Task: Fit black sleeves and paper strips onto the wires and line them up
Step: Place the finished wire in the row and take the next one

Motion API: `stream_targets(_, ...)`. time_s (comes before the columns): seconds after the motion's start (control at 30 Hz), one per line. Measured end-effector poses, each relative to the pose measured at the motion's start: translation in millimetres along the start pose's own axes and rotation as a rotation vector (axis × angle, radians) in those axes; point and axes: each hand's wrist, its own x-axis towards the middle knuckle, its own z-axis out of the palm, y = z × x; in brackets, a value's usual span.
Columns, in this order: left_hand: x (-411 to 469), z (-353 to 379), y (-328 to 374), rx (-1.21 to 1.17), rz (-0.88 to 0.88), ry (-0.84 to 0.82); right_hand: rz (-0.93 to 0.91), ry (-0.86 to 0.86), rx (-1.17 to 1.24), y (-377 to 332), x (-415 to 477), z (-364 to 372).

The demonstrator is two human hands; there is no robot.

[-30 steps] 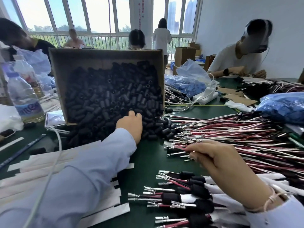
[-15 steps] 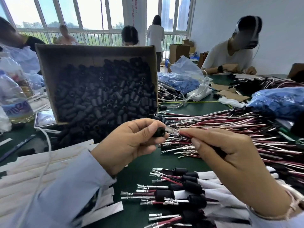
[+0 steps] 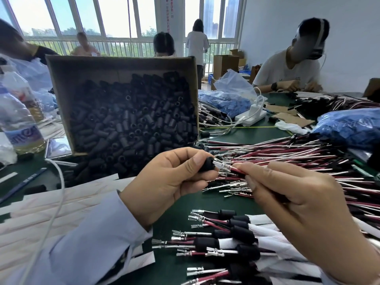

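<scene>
My left hand (image 3: 170, 182) pinches a black sleeve (image 3: 207, 164) between thumb and fingers at mid-frame. My right hand (image 3: 296, 210) grips a red and white wire pair (image 3: 228, 167) whose metal terminals point into the sleeve's opening. A tilted cardboard box (image 3: 61, 95) behind holds several loose black sleeves (image 3: 131, 128). A heap of bare red and white wires (image 3: 287, 159) lies to the right. Finished wires (image 3: 226, 237) with sleeves and white paper strips lie in a row near the front. White paper strips (image 3: 41, 219) lie at the left, under my sleeve.
Water bottles (image 3: 18, 120) stand at far left. Blue plastic bags (image 3: 349, 128) and a white charger (image 3: 250, 116) sit at the back right. A white cable (image 3: 59, 194) crosses the paper strips. Other people work across the green table (image 3: 246, 134).
My left hand took a black sleeve from the pile by the box and raised it. My right hand lifted a wire pair from the heap and brought its terminals to the sleeve's mouth.
</scene>
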Motion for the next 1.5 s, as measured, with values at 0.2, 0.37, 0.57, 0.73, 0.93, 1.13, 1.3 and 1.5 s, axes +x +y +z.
stream_targets(0.2,-2.2,0.1,2.1,-0.011,0.034,0.004,-0.018,-0.004,-0.016,0.3,-1.2,1.1)
stream_targets(0.37,-2.0,0.6,2.2,0.102,0.115,0.026,0.021,-0.039,0.072,4.2,-2.9,1.5)
stream_targets(0.57,-3.8,-2.2,5.7,0.137,0.143,-0.073,0.089,-0.067,0.169,8.4,-3.2,3.3)
stream_targets(0.73,-2.0,0.2,0.9,0.214,0.194,-0.016,0.098,-0.067,0.087,7.0,-2.9,7.0)
stream_targets(0.93,-2.1,0.2,0.0,0.237,0.213,0.011,0.113,-0.092,0.029,-4.5,-0.7,18.7)
stream_targets(1.13,-4.6,1.7,0.5,0.204,0.177,-0.044,0.137,-0.039,0.197,-0.8,5.9,18.5)
stream_targets(1.3,-3.7,2.1,1.2,0.093,0.114,-0.039,0.125,-0.035,0.095,-4.3,4.6,16.6)
stream_targets(1.5,-6.4,1.8,8.0,0.136,0.070,-0.092,0.126,0.016,0.122,-6.8,3.3,18.3)
